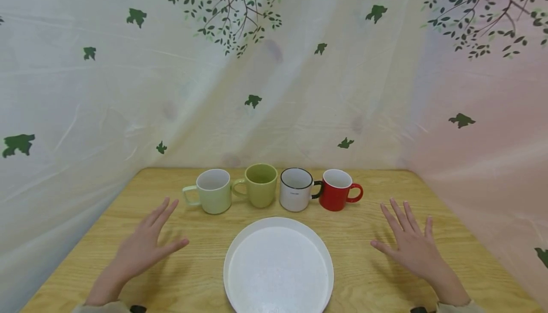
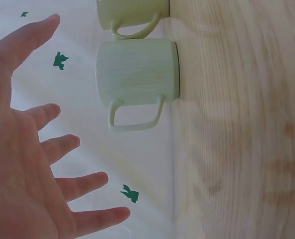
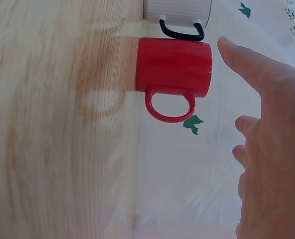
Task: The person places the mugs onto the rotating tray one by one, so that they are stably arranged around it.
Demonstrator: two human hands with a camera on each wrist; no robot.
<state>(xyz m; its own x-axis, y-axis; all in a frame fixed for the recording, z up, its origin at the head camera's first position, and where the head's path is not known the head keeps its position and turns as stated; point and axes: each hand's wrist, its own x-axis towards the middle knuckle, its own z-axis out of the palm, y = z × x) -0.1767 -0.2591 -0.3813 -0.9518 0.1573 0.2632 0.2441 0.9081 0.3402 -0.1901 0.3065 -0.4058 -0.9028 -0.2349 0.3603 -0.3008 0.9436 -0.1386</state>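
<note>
My left hand hovers over the left side of the table with fingers spread, holding nothing. The pale green mug stands closest to it, its handle pointing left. My right hand is likewise spread and empty, over the table's right side. Nearest to that hand is a red mug with a white inside and its handle to the right. Between these two mugs stand an olive green mug, handle left, and a white mug with a black rim and black handle. All the mugs are upright in a row.
A round white tray lies on the wooden table in front of the mugs, between the hands. Behind the table hangs a pale curtain with green leaf and bird prints, which also runs down both sides.
</note>
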